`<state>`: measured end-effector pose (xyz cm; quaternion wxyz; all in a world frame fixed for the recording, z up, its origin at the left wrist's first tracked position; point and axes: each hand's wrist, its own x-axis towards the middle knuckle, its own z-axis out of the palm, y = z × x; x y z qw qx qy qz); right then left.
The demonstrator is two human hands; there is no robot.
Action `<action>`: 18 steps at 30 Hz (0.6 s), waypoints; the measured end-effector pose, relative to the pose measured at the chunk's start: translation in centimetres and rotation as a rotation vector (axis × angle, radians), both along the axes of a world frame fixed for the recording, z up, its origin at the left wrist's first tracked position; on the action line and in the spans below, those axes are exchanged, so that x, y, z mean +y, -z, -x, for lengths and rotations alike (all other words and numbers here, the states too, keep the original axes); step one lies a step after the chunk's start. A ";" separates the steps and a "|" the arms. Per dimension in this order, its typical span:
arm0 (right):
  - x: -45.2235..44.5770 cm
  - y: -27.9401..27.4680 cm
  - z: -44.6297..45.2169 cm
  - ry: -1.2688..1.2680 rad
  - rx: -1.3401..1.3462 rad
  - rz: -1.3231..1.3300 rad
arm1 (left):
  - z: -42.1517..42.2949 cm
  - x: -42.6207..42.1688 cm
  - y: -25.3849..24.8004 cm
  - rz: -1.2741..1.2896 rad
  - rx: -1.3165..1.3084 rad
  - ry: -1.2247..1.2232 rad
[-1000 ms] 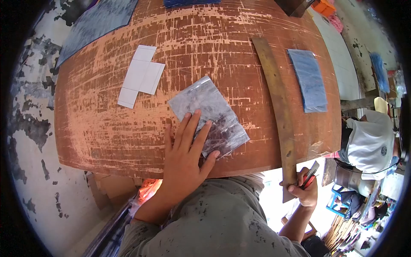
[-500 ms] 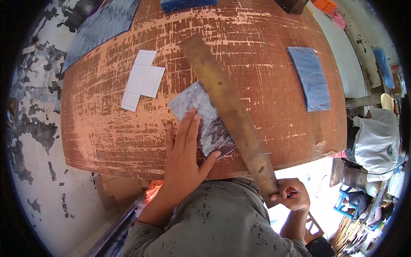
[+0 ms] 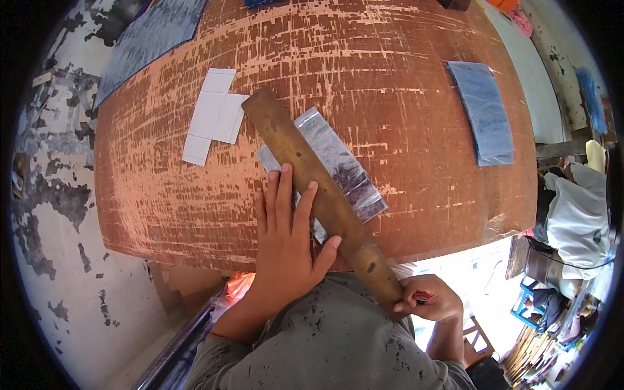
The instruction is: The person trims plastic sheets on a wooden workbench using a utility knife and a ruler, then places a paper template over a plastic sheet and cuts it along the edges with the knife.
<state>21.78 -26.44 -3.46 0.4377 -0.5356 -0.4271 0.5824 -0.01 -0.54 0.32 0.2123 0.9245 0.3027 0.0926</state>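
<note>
One long brown strip [image 3: 328, 192], off to the right a second earlier, had swung across the plastic sheet [image 3: 348, 166] on the bench [image 3: 162, 214], leaving the sheet showing on both sides. Your left hand [image 3: 286, 250] was spread, some fingertips over the strip's left edge; your right hand [image 3: 445, 300] pinched its near end, a red tool [image 3: 423, 298] curled inside. The white paper [image 3: 214, 120] bore lines, but no legible writing or brand.

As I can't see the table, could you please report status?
Left hand spread, fingertips at brown strip. Right hand gripping strip's near end, plus red object. Strip crosses plastic sheet. Nothing visibly in the way.
</note>
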 end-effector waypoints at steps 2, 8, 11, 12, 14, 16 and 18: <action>0.2 0.1 0.2 -0.020 0.002 -0.004 | 0.0 0.0 0.3 0.008 -0.038 -0.006; 1.1 -0.5 0.3 -0.076 -0.013 0.042 | -0.4 0.1 0.7 -0.012 -0.003 -0.001; 0.7 -0.3 -0.2 -0.092 -0.029 0.033 | -1.0 -0.1 0.5 -0.051 0.075 -0.012; 0.5 -0.1 -0.5 -0.057 -0.029 0.037 | -1.1 -0.2 0.5 -0.061 0.088 -0.028; 0.4 -0.1 -0.7 -0.025 -0.026 0.041 | -1.3 -0.3 0.5 -0.061 0.077 -0.034; 0.5 -0.3 -0.8 -0.009 -0.039 0.034 | -1.4 -0.1 0.4 -0.063 0.065 -0.040; 0.4 -0.3 -0.9 -0.024 -0.037 0.039 | -1.3 0.2 0.5 -0.029 0.026 -0.010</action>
